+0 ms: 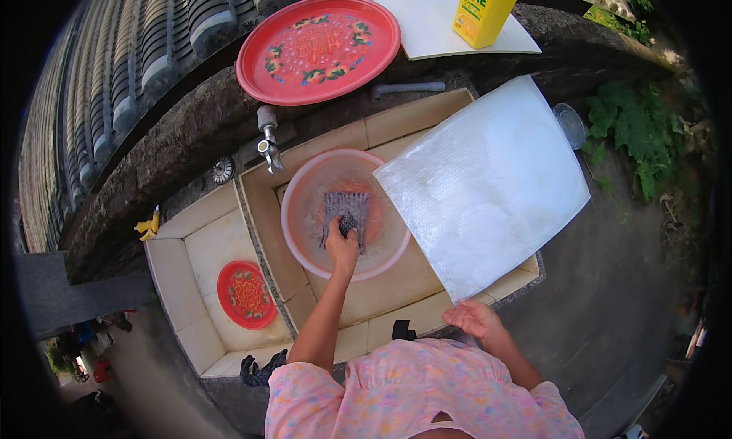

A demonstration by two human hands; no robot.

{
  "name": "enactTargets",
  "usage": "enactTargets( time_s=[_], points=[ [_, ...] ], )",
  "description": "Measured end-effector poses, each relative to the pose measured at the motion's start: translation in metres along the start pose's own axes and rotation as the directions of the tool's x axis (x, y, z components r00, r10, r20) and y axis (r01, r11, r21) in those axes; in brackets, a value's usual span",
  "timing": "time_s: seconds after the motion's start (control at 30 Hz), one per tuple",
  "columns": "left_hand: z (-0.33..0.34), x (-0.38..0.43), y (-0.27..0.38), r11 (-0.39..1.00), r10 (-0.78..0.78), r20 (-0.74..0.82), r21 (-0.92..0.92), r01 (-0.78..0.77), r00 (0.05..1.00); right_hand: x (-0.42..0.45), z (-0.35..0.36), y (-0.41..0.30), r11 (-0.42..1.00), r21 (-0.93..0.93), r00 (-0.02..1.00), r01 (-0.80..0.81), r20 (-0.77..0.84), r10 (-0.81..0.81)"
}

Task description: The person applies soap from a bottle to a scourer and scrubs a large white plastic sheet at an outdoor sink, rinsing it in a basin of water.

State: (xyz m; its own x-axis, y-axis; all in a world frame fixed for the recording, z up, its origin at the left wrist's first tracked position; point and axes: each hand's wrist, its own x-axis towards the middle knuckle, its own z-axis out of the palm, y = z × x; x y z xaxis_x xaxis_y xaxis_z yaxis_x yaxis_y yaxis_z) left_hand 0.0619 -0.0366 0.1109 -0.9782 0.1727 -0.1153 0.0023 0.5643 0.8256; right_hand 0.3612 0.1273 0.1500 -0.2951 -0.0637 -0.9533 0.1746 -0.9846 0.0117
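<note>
In a pink-rimmed plastic basin, my left hand pinches a dark, crumpled wad between thumb and fingers. The wad rests against a grey striped cloth in what looks like clear water. Whether the two are one piece, I cannot tell. My right hand is palm up and holds nothing, just below the lower corner of a white bubble-wrap-like sheet. That sheet lies across the right part of the tiled sink, and its left corner overlaps the basin's rim.
A metal tap stands behind the basin. On the ledge sit a large red floral tray, a white board and a yellow AXE bottle. A small red plate lies in the left sink, with a sink strainer behind.
</note>
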Motion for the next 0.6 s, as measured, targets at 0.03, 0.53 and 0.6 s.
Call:
enactTargets(
  time_s=[0.03,0.53,0.6],
  points=[
    [-0.004,0.001,0.004,0.998,0.054,-0.027,-0.023,-0.055,0.998,-0.008,0.004,0.000,0.997,-0.069,0.999,0.028,0.036,-0.026],
    [0.003,-0.017,0.062,0.858,0.193,-0.168,0.507,-0.083,0.967,-0.028,0.091,-0.126,-0.543,-0.533,0.217,0.649,0.814,-0.539],
    [0.004,-0.016,0.051,0.800,0.293,-0.083,0.566,-0.197,0.953,-0.043,0.116,-0.158,-0.626,-0.475,0.113,0.619,0.842,-0.527]
  ],
)
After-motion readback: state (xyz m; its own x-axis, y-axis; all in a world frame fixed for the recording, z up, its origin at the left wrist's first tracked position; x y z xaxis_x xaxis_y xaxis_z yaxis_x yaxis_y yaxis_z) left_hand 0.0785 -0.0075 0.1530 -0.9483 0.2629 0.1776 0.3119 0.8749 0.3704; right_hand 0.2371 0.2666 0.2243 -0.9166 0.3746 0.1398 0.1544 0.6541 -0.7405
